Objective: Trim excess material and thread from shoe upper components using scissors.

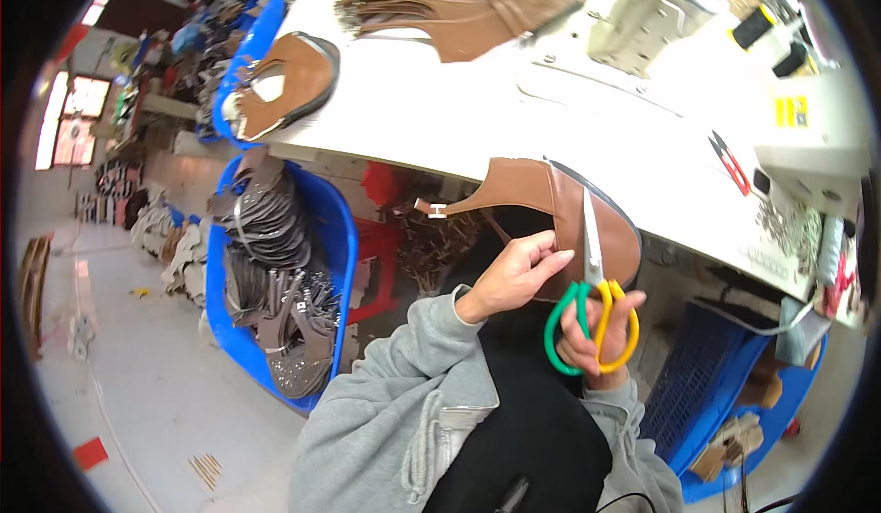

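In front of me, at the near edge of the white table, is a brown leather shoe upper with a thin strap and a small buckle at its left end. My left hand pinches the upper's lower edge between thumb and fingers. Scissors with one green and one yellow handle are in my right hand, its fingers through the loops. Their blades point up over the upper near its dark-edged curve, looking nearly closed together; whether they touch the leather I cannot tell.
On the white table lie a pile of brown uppers, a single upper and red-handled snips. A sewing machine stands at right. Blue baskets sit below: one with grey uppers, another at lower right.
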{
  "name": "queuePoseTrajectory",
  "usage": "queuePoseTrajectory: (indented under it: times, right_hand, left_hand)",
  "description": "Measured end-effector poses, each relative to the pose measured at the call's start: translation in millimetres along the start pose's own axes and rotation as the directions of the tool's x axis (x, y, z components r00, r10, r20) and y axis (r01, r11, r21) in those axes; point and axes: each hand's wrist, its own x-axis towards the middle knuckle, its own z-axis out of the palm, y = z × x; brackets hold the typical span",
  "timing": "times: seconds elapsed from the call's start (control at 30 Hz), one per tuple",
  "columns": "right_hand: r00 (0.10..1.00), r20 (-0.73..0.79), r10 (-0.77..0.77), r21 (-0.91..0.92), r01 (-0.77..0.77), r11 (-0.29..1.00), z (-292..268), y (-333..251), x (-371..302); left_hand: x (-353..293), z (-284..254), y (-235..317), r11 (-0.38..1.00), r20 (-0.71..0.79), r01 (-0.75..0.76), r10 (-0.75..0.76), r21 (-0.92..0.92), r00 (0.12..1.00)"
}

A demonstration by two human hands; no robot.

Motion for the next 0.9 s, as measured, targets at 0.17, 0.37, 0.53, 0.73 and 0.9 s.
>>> queuePoseTrajectory:
  times: [0.17, 0.37, 0.53, 0.73, 0.9]
  right_hand:
    - [0.988, 0.151, 0.021, -0.121, -0.003, 0.993, 8.6, -1.8, -10.6]
    - [0.993, 0.122, 0.010, -0.087, 0.001, 0.996, 1.0, -6.9, -1.5]
    - [0.996, 0.082, -0.035, -0.115, 0.044, 0.992, 2.0, -6.2, -5.0]
    - [0.998, 0.051, -0.039, -0.135, 0.046, 0.990, -3.3, -7.9, -5.2]
    - [0.999, 0.021, -0.025, -0.101, 0.027, 0.995, -5.3, -9.7, 1.4]
  left_hand:
    - [-57.6, -64.2, 112.2, 0.937, -0.376, -0.006, 0.147, 0.350, 0.915]
    - [-70.3, -151.3, 230.5, 0.717, -0.532, -0.197, 0.646, 0.669, 0.547]
    - [-3.0, -321.2, 203.0, 0.617, -0.295, -0.105, 0.510, 0.780, 0.808]
    - [11.3, -382.3, 126.0, 0.737, -0.436, 0.016, 0.382, 0.676, 0.815]
    - [14.7, -337.7, 149.6, 0.431, -0.431, 0.187, 0.585, 0.883, 0.687]
